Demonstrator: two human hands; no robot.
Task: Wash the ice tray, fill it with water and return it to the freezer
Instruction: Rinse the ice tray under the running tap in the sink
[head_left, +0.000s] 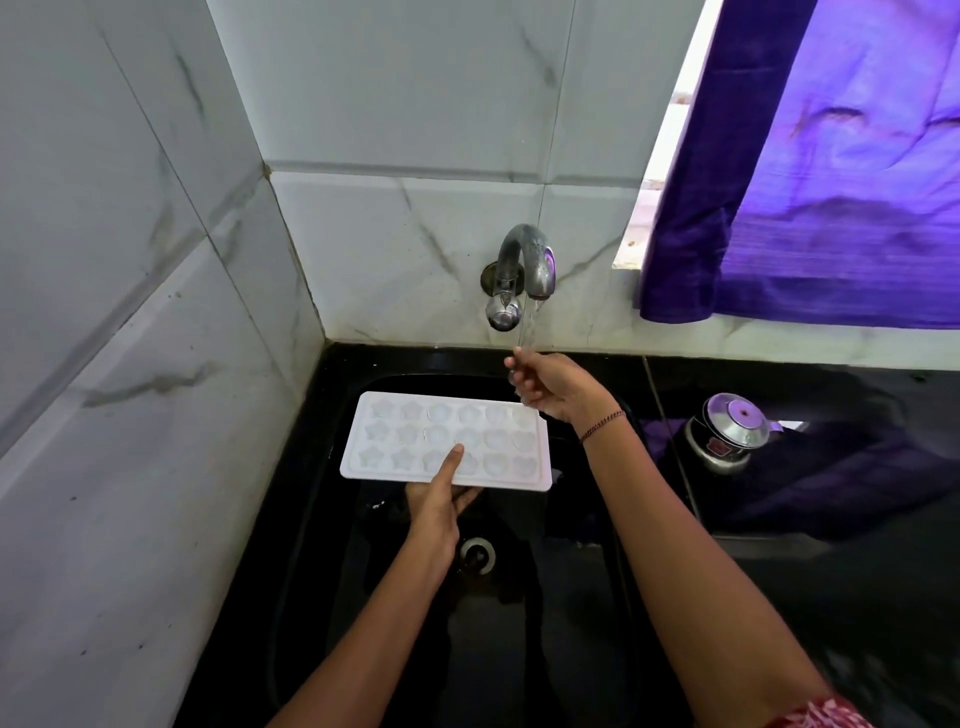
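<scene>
Over the black sink (519, 649) in the corner of the kitchen, a person holds a white ice tray (415, 447) flat and level, its long side running left to right, well above the drain (477, 553). The left hand (439, 501) grips the tray at the middle of its near edge: the thumb lies straight across the top, reaching into the front row of moulds, and the fingers curl up beneath. The tray has three rows of six moulds, some star-shaped and some round; they look pale and I cannot tell whether any water lies in them.

The right hand (550, 387) is up at the back of the sink, directly under the steel tap (524, 270), which is fixed to the tiled wall (389, 104). A thin stream of water (529, 327) falls from the spout onto its fingers. Those fingers are bent loosely downward and have hold of nothing; they hang above the tray's far right corner, and whether they touch it I cannot tell. A dark thread bracelet (602, 423) circles that wrist, and a bit of red patterned sleeve (821, 714) shows at the elbow.

On the black counter (857, 571) to the right of the sink stands a steel pressure cooker (727, 434) with its lid on, so what it holds is hidden. A purple curtain (831, 182) hangs over the window above it
</scene>
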